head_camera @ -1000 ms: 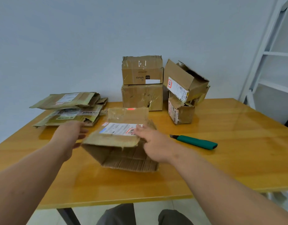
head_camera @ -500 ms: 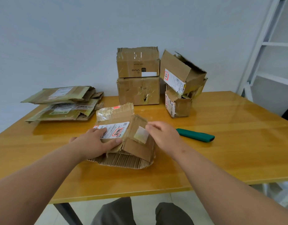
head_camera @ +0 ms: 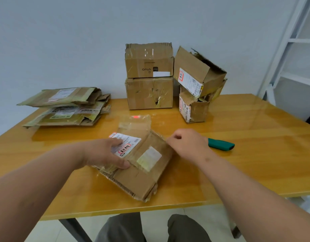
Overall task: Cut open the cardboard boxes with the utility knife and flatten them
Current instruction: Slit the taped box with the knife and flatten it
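1. Left hand (head_camera: 105, 154): fingers (head_camera: 123, 165) lie spread and mostly straight on the flattened box (head_camera: 138, 161), pressing down on its white shipping label (head_camera: 123, 145); the thumb runs along the near edge of that panel.
2. Right hand (head_camera: 187, 145): fingers curled inward at the right far edge of the same box. Whether they pinch a flap or tape there cannot be told; the knuckles hide the tips.
3. Flattened box: lies collapsed on the surface (head_camera: 255, 168), near centre, between the two hands. A flap with a pale sticker faces up on its right half; a tape-covered flap with a red mark extends toward the far side.
4. Utility knife (head_camera: 220, 144): green handle, lying flat on the surface just right of the right hand, touched by neither hand. The blade end is hidden behind the hand.
5. Stack of flattened boxes (head_camera: 67, 107): far left on the surface, several layers, labels showing.
6. Two stacked boxes (head_camera: 149, 75): far centre against the wall, still in box shape, the upper one printed upside down.
7. Two torn boxes (head_camera: 198, 84): just right of item 6, the upper one tilted and resting on the smaller lower one.
8. White shelving frame (head_camera: 290, 49): stands at far right beyond the surface.
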{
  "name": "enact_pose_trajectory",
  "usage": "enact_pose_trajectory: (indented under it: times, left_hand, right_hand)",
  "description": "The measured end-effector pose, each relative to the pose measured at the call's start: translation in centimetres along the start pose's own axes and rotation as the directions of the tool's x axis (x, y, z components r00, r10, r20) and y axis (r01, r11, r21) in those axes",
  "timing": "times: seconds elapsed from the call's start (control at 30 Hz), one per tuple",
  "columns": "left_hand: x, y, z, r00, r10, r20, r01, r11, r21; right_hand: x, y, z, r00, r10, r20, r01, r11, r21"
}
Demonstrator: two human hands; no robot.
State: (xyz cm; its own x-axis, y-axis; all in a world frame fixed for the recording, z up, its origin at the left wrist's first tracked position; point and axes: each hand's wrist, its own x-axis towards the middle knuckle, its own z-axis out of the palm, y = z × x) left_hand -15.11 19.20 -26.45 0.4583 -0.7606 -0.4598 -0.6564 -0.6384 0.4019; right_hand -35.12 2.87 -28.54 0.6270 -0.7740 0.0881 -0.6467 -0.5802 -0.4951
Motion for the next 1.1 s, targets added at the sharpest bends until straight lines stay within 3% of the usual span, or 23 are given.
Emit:
enact_pose_trajectory:
  times: [0.07, 0.13, 0.27, 0.37, 0.5, 0.6, 0.7, 0.93, 1.0, 1.1]
  left_hand:
    - [0.0, 0.4, -0.2, 0.997, 0.057, 0.048, -0.057, 0.998, 0.017]
    - [0.2, 0.9, -0.1, 0.993, 0.092, 0.071, -0.094, 0.995, 0.026]
    - [0.8, 0.9, 0.4, 0.988, 0.121, 0.093, -0.124, 0.992, 0.025]
    - [1.1, 0.7, 0.4, 0.985, 0.136, 0.11, -0.135, 0.991, -0.018]
    - [1.5, 0.5, 0.4, 0.98, 0.151, 0.127, -0.145, 0.988, -0.056]
    - [1.7, 0.3, 0.6, 0.981, 0.145, 0.131, -0.141, 0.989, -0.042]
    - [2.2, 0.2, 1.2, 0.982, 0.144, 0.124, -0.146, 0.989, 0.006]
    - [2.8, 0.0, 1.9, 0.981, 0.14, 0.137, -0.151, 0.986, 0.067]
    - [2.7, 0.0, 1.9, 0.981, 0.142, 0.135, -0.152, 0.986, 0.065]
    - [2.7, -0.1, 2.2, 0.981, 0.151, 0.119, -0.163, 0.982, 0.099]
  right_hand:
    - [0.5, 0.3, -0.2, 0.998, 0.057, -0.032, -0.054, 0.995, 0.08]
    - [0.5, 0.1, -0.1, 0.993, 0.064, 0.1, -0.079, 0.985, 0.152]
    - [0.3, -0.5, -0.1, 0.934, 0.137, 0.331, -0.285, 0.844, 0.455]
    - [0.8, 0.5, -0.4, 0.856, 0.171, 0.488, -0.44, 0.736, 0.514]
    - [0.9, 1.0, -0.3, 0.798, 0.135, 0.587, -0.503, 0.685, 0.527]
    - [1.2, 1.3, 0.2, 0.845, 0.123, 0.521, -0.457, 0.672, 0.583]
    - [1.3, 2.0, 0.2, 0.93, 0.149, 0.337, -0.351, 0.635, 0.688]
    - [1.2, 1.8, 0.1, 0.982, 0.161, 0.096, -0.187, 0.844, 0.503]
    - [1.2, 1.6, -0.1, 0.984, 0.16, 0.073, -0.175, 0.858, 0.482]
    - [1.0, 1.7, -0.3, 0.966, 0.194, 0.172, -0.258, 0.763, 0.592]
